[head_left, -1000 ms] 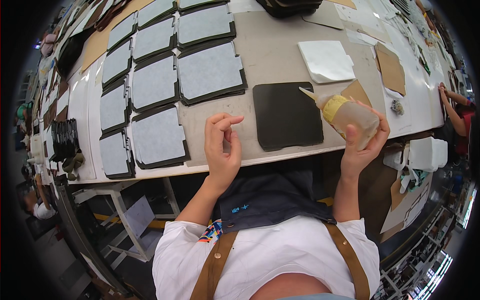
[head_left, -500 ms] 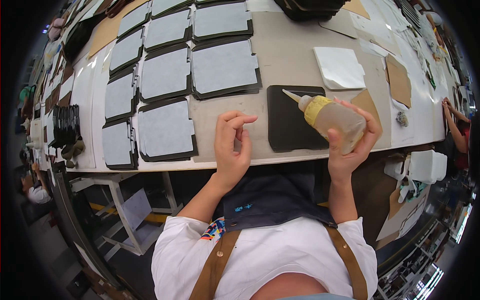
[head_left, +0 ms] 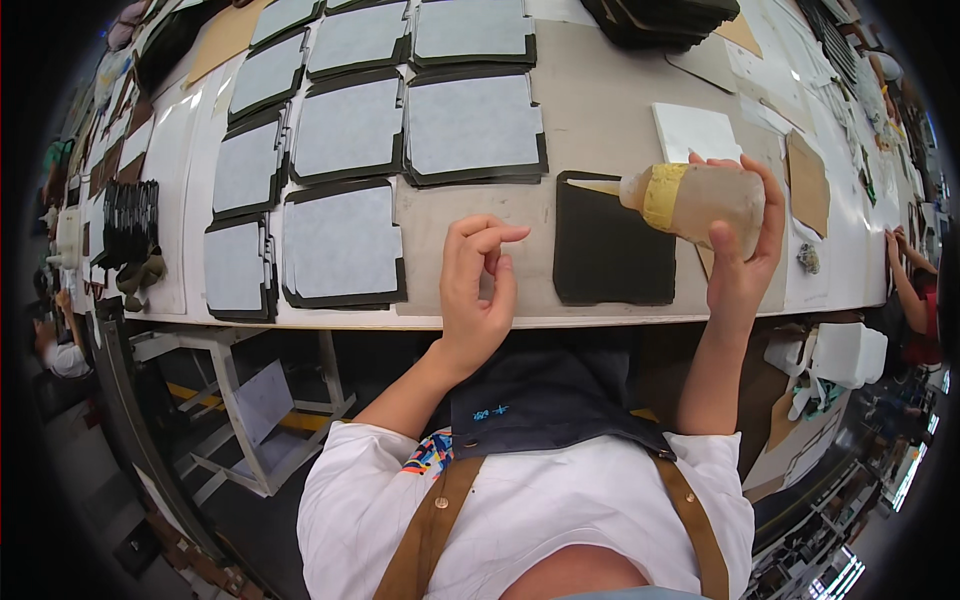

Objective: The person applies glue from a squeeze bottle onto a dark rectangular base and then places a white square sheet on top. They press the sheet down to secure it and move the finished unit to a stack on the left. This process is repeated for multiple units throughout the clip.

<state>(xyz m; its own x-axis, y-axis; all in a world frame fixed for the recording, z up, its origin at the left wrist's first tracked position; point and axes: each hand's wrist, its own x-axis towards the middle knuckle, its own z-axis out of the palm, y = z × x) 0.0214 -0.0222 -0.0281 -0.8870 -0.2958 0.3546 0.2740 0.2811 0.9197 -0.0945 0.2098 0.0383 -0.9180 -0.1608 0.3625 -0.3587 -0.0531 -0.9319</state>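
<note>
My right hand (head_left: 748, 245) grips a translucent squeeze bottle (head_left: 718, 205) with yellow wrapping around its shoulder. The bottle lies nearly level, its long thin nozzle pointing left over the upper edge of a flat black panel (head_left: 612, 255). Whether the tip touches the panel I cannot tell. My left hand (head_left: 476, 285) hovers near the table's front edge, left of the panel. Its fingers are loosely curled, the thumb stands apart from them, and nothing shows in it. Farther left lie rows of stacked black pieces (head_left: 345, 240) faced with pale grey sheets.
White sheets (head_left: 690, 130) lie behind the bottle, partly covered by it. A brown card piece (head_left: 808, 185) is farther right, above a small crumpled lump (head_left: 808, 258). Thick black pieces (head_left: 660, 22) are piled at the back. A white container (head_left: 852, 355) stands below the table's right side.
The bottle has swung to a more level pose and moved right with my right hand. My view has shifted slightly; the left hand keeps its curled pose.
</note>
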